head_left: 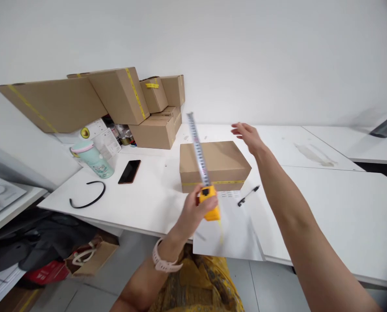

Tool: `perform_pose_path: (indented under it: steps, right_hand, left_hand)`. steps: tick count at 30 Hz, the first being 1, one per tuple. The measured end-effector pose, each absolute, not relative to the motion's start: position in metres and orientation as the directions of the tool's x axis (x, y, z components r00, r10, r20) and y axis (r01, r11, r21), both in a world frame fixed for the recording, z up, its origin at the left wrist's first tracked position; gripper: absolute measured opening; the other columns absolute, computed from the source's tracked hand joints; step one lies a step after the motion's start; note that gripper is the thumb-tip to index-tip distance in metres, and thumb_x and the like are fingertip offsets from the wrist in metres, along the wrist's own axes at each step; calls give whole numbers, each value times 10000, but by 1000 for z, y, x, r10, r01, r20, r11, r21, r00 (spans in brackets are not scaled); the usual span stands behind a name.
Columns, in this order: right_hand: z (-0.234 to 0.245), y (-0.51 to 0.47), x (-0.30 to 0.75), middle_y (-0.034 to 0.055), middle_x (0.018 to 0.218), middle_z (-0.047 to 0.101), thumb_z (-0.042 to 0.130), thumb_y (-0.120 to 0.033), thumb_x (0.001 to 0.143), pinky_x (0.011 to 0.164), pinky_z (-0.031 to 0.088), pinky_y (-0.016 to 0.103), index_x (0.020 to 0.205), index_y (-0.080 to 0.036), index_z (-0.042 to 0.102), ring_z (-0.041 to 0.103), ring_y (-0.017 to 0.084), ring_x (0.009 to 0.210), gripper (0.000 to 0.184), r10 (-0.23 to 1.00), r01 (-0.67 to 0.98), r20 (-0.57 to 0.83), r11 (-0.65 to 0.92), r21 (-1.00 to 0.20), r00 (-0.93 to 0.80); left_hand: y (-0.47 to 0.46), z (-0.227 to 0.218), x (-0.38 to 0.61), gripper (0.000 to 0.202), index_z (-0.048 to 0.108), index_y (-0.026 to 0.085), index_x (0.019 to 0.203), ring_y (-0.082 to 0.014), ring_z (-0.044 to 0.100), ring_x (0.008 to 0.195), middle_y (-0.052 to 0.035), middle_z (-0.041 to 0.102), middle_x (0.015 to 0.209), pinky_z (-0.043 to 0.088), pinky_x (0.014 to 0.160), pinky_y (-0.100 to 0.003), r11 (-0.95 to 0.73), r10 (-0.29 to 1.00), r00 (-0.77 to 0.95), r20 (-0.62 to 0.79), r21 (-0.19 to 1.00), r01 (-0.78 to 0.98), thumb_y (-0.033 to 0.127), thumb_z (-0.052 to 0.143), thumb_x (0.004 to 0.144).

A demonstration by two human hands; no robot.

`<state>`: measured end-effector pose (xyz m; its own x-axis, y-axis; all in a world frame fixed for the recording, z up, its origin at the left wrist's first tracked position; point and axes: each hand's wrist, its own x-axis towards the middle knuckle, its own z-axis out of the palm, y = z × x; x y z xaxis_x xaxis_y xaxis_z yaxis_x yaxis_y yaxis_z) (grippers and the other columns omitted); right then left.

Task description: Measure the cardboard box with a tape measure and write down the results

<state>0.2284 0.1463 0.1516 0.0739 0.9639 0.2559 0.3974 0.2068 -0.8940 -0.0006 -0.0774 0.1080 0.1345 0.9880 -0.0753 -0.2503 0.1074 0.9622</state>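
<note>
Tape measure [210,208] out over the near box, and I've got the left hand [193,211] wrapped round its yellow case, thumb laid across the front. Blade [198,151] running away across the cardboard box [222,157], its far end blurred; whether it touches the lid, I can't tell from up here. Over to the right hand [248,136]: nothing in it, fingers loosely bent, hanging near the box's far right corner, apart from the blade.

Doing this cleanly, I'd say, calls for a firm grip on the case, the free end steadied, the blade straight and square to an edge, and a reading from directly above. A slanted blade would likely read long, and loose fingers could get nipped on a snap-back.

Now the count! One tape measure, one box up front on the white table [151,190]. One sheet of paper [234,234], partly under the left hand in my view; one pen [248,196] just beside it. Leftward: one phone [129,172], one tumbler [97,160], one black band [104,189]. Behind, at least five stacked cartons [152,132]; overlap hides the exact number.
</note>
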Motion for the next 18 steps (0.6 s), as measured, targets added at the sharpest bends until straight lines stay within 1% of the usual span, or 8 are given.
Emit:
perform_pose_path:
  steps: [1, 3, 5, 7, 9, 11, 15, 18]
  right_hand:
    - [144, 142, 241, 119, 1023, 718, 461, -781, 899, 851, 504, 363, 1099, -229, 682, 652, 244, 992, 627, 953, 401, 267, 191, -896, 142]
    - [124, 125, 262, 122, 933, 717, 399, -784, 926, 823, 512, 355, 1073, -196, 696, 668, 241, 915, 675, 946, 444, 235, 117, -888, 222]
    - [103, 101, 272, 120, 943, 723, 357, -793, 938, 810, 520, 363, 1232, -197, 671, 673, 246, 889, 735, 973, 488, 153, 49, -872, 175]
    - [90, 78, 272, 121, 1144, 720, 327, -794, 948, 839, 527, 363, 1425, -260, 575, 666, 255, 1001, 758, 994, 487, 99, 60, -871, 56]
    - [92, 64, 265, 93, 1362, 651, 344, -780, 956, 905, 517, 359, 1495, -331, 517, 623, 260, 1150, 723, 993, 474, 115, 121, -872, -42]
    - [106, 61, 257, 75, 1414, 617, 438, -757, 941, 934, 502, 359, 1456, -341, 563, 597, 264, 1183, 674, 982, 494, 178, 189, -848, -70]
    - [141, 77, 247, 90, 1147, 682, 631, -700, 865, 843, 501, 370, 1219, -276, 700, 617, 257, 999, 556, 955, 566, 295, 262, -782, -35]
    - [149, 88, 242, 107, 1119, 626, 665, -659, 850, 888, 487, 402, 979, -235, 724, 602, 259, 997, 447, 940, 625, 338, 233, -745, 52]
  left_hand:
    - [-80, 102, -16, 537, 625, 249, 1075, -160, 592, 775, -19, 636, 918, 467, 647, -260, 56, 996, 80, -39, 972, -228, 541, 839, 677]
    - [-80, 90, -43, 539, 618, 255, 1108, -148, 576, 743, -5, 628, 901, 454, 619, -249, 0, 999, -48, -7, 990, -143, 540, 823, 700]
    - [-73, 80, -63, 513, 616, 243, 1056, -127, 530, 655, 18, 588, 814, 375, 525, -230, 21, 994, -110, -29, 998, -66, 563, 801, 701]
    - [-60, 75, -76, 499, 613, 230, 989, -121, 499, 600, 27, 557, 753, 305, 474, -228, 58, 994, -94, -61, 998, -38, 591, 781, 689]
    - [-46, 80, -83, 508, 619, 225, 972, -125, 505, 600, 16, 576, 762, 286, 464, -232, 65, 996, -54, -67, 997, -42, 605, 774, 672]
    - [-31, 93, -89, 530, 638, 222, 1006, -127, 516, 622, -1, 614, 812, 278, 464, -235, 33, 998, -44, -35, 998, -48, 600, 775, 660]
    - [-7, 127, -98, 553, 676, 195, 1059, -123, 521, 639, -17, 628, 842, 268, 461, -241, -61, 997, -44, 59, 997, -45, 580, 768, 672]
    - [0, 141, -100, 541, 683, 176, 1031, -114, 492, 616, -17, 605, 811, 256, 457, -242, -64, 998, -26, 63, 997, -37, 580, 760, 680]
